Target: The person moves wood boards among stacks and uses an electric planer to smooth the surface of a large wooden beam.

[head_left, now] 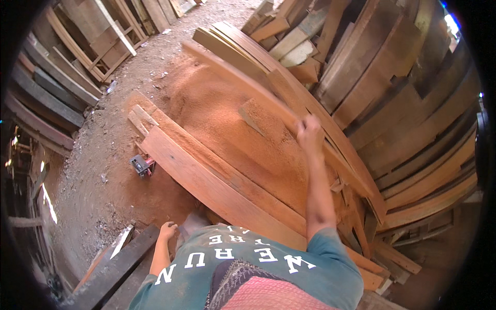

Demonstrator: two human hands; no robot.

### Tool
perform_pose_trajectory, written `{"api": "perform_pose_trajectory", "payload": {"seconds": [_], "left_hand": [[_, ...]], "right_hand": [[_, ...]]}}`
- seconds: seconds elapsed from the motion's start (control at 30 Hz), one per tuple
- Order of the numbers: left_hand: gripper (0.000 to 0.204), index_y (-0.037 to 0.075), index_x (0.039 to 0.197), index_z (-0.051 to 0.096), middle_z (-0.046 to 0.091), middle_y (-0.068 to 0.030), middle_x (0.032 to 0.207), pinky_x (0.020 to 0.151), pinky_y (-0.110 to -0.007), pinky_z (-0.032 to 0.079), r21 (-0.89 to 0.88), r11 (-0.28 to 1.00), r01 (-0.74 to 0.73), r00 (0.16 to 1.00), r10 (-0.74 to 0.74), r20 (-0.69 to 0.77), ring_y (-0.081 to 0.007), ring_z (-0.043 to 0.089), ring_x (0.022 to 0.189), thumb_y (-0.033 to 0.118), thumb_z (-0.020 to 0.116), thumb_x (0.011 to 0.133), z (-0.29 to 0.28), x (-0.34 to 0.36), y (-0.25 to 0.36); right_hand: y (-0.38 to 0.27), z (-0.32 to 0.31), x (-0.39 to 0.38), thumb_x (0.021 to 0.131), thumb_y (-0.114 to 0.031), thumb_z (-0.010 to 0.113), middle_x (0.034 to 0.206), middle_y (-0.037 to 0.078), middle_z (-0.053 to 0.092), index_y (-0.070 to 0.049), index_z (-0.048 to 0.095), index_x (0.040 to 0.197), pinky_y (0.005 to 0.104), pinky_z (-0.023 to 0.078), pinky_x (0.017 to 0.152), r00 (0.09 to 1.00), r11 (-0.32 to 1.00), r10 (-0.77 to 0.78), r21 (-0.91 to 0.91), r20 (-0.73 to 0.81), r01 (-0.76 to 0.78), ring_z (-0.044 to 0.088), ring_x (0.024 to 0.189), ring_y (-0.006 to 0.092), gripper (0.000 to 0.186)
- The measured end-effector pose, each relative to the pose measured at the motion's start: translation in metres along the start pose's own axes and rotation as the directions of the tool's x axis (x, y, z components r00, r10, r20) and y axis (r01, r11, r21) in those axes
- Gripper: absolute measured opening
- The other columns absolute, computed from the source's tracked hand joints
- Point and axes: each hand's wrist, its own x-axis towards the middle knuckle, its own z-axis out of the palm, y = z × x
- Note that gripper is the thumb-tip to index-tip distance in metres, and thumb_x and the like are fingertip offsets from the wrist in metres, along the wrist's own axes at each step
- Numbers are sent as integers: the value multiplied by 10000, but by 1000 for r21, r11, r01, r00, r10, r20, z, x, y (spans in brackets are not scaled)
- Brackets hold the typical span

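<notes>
My right hand [310, 133] is closed on the edge of a long, narrow wooden plank [243, 85], which slants from the upper left toward the lower right over a heap of sawdust [206, 101]. Its far end looks smeared by motion. Down beside my body, my left hand [167, 230] hangs apart from the wood, fingers loosely bent and nothing seen in them. In front of me lies a wide reddish board [206, 178], with a rougher, dust-covered plank [243, 186] along its far side. A small dark power tool [141, 165] with a reddish part rests on the ground near the board's left end.
Stacked boards [413, 119] lean along the right side, and offcuts [297, 44] pile up behind. More planks [57, 77] stand at the left. Dark beams [124, 263] lie close to my left. A small wood piece [253, 116] sits in the sawdust.
</notes>
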Motion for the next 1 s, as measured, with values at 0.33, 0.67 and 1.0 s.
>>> {"api": "perform_pose_trajectory", "payload": {"seconds": [0.33, 0.67, 1.0], "left_hand": [[458, -74, 1357, 647, 751, -218, 1170, 899, -404, 577, -4, 999, 52, 998, -52, -29, -264, 735, 1009, 180, 686, 978, 28, -59, -47], [317, -50, 1250, 677, 733, -160, 1073, 721, -364, 584, -123, 984, 125, 968, -94, 232, -260, 719, 941, 109, 656, 976, 10, 1, -106], [353, 78, 1367, 608, 682, -47, 986, 612, -309, 517, 29, 976, 217, 959, -219, 178, -182, 663, 783, 154, 571, 1024, -47, 95, -91]], "right_hand": [[-144, -20, 130, 954, -159, 717, 1038, 177, 694, -18, 678, 1153, 467, 522, 901, 870, 960, -209, 76, -446, 270, 671, 1006, 367, 247], [-63, -34, -262, 947, -158, 688, 1116, 187, 689, -37, 661, 1242, 460, 546, 929, 926, 930, 360, 38, 113, -366, 683, 1049, 368, 319], [-120, -154, -484, 963, -154, 683, 1155, 200, 690, 26, 665, 1256, 424, 541, 948, 635, 635, 772, -47, 33, -771, 683, 1068, 323, 344]]}}
